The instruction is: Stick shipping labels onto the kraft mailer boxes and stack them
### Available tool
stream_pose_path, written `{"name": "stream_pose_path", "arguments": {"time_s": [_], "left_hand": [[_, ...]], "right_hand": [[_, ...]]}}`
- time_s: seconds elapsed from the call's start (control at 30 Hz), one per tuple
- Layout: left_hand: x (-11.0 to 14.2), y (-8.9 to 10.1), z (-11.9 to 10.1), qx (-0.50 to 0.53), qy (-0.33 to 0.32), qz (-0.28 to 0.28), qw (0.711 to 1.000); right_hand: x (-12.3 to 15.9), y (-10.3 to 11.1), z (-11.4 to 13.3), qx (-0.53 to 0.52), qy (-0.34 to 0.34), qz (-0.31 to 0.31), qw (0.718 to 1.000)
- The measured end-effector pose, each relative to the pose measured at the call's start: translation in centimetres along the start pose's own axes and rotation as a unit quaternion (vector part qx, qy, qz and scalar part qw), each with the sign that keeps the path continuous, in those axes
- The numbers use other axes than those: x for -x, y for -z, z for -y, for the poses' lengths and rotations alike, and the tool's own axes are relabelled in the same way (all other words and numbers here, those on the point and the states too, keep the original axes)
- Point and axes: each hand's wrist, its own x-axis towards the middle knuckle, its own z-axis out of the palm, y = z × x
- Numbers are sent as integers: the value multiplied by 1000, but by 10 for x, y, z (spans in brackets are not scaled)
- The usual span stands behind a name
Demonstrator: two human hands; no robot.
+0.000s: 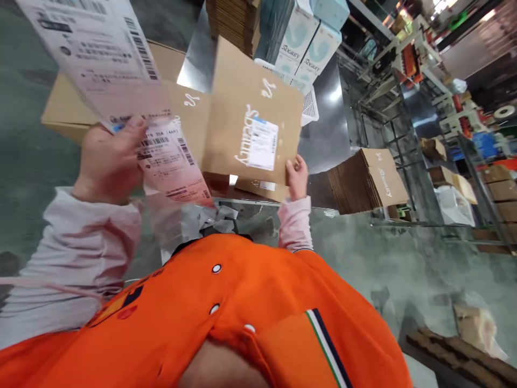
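A steel desk [323,124] carries a stack of flattened cartons [365,180]; above it, a flat cardboard carton [250,118] is held up by the right hand [297,175], its grip pinching the lower edge, while the left hand [109,161] pinches barcoded label sheets [172,161] in its grip

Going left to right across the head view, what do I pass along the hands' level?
left hand, barcoded shipping sheet, printed cardboard carton, right hand, stack of flattened cartons, stacked brown cartons
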Motion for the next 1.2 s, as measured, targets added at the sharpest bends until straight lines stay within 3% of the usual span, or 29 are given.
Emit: {"name": "stream_pose_path", "arguments": {"time_s": [0.07,0.13,0.2,0.27,0.33,0.37,0.47,0.67,0.77,0.83,0.9,0.97,1.03,1.2], "left_hand": [[14,-3,3,-15,-1,-9,1000],[27,-6,15,-37,8,0,999],[38,-11,29,-67,40,49,996],[46,-16,38,-101,86,134,982],[49,-18,40,-104,112,203,967],[50,-19,39,-85,114,208,968],[50,-16,31,-4,109,119,987],[62,-22,41,-35,114,20,993],[61,-26,57,-52,115,-74,989],[54,-24,66,-20,126,-103,986],[46,-18,74,47,167,-50,984],[40,-10,84,97,235,42,966],[41,-2,97,109,291,109,944],[80,18,138,112,331,142,926]], "right_hand": [[-1,34,-1,97,-74,-38,992],[7,37,11,151,-92,-8,984],[27,9,33,85,-28,124,988],[55,-38,55,-53,50,272,959],[86,-83,71,-143,71,278,947],[99,-100,77,-164,71,267,947],[118,-118,87,-171,69,282,941],[70,-99,108,-97,143,320,932],[58,-106,118,-45,165,357,919],[54,-119,124,-15,183,349,919],[42,-138,131,18,214,316,924],[19,-159,138,58,232,273,932],[-12,-179,142,112,213,234,942],[-72,-214,135,246,150,223,931]]}}
